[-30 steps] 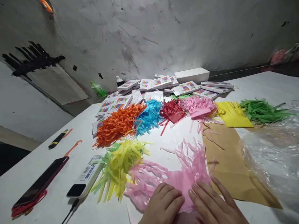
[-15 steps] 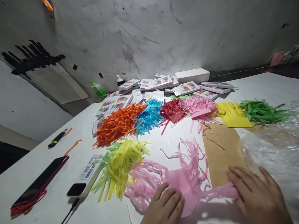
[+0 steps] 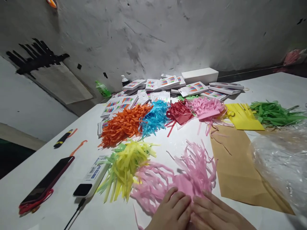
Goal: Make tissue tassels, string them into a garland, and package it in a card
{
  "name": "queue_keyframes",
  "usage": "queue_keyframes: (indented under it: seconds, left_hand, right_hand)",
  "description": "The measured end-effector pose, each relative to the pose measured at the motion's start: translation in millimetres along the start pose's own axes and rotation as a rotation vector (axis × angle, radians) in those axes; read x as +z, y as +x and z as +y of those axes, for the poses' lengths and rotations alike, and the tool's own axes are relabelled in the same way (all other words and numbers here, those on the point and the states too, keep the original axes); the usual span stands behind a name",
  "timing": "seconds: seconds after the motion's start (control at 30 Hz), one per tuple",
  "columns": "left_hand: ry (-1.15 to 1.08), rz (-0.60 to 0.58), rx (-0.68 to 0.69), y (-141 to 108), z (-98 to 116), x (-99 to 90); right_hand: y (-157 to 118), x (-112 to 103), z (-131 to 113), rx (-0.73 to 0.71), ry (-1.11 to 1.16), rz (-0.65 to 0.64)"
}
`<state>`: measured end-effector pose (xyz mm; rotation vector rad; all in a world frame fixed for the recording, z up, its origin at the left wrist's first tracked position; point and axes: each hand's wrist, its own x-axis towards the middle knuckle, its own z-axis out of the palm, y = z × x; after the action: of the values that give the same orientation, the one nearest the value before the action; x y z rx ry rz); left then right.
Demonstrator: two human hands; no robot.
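Observation:
A pink tissue-paper tassel (image 3: 183, 183) lies spread on the white table, its cut strips fanning out to the left and upward. Over its lower, uncut part my left hand (image 3: 171, 207) rests with fingers bent and close together, pressing on the paper. My right hand (image 3: 213, 212) sits right beside it, fingers together, gripping the same paper from the right. The fingertips of both hands nearly meet, and the paper under them is hidden. To the left lies a yellow and light-green tassel (image 3: 127, 159).
Orange (image 3: 124, 124), blue (image 3: 155, 118), red (image 3: 179, 111), pink (image 3: 207, 108), yellow (image 3: 246, 116) and green tassels (image 3: 275, 113) form a row. Behind are printed boxes (image 3: 165, 83). Brown paper (image 3: 235, 166) and clear plastic (image 3: 280, 156) lie right; a phone (image 3: 48, 179) and a white cabled device (image 3: 92, 175) left.
My right hand has moved left from the brown paper to beside my left hand. The pink strips that stretched out to the right are now gathered in under the hands.

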<state>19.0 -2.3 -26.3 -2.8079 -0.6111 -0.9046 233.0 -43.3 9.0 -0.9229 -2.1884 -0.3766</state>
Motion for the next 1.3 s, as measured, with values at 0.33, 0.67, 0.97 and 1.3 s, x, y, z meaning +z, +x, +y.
queue_keyframes:
  seconds: [0.33,0.67,0.97,1.3]
  left_hand:
    - [-0.061,-0.087,-0.063,-2,-1,-3.7]
    - [-0.27,-0.111,-0.147,10,-2,-10.6]
    - [-0.274,-0.613,-0.784,45,-28,-36.5]
    - [-0.109,-0.785,-0.81,62,-37,-29.0]
  right_hand:
    - [-17,9,16,0.071,-0.082,-0.085]
    - [-6,16,6,0.033,-0.023,0.002]
    - [10,27,24,0.423,0.106,-0.225]
    - [36,33,39,0.283,-0.21,-0.301]
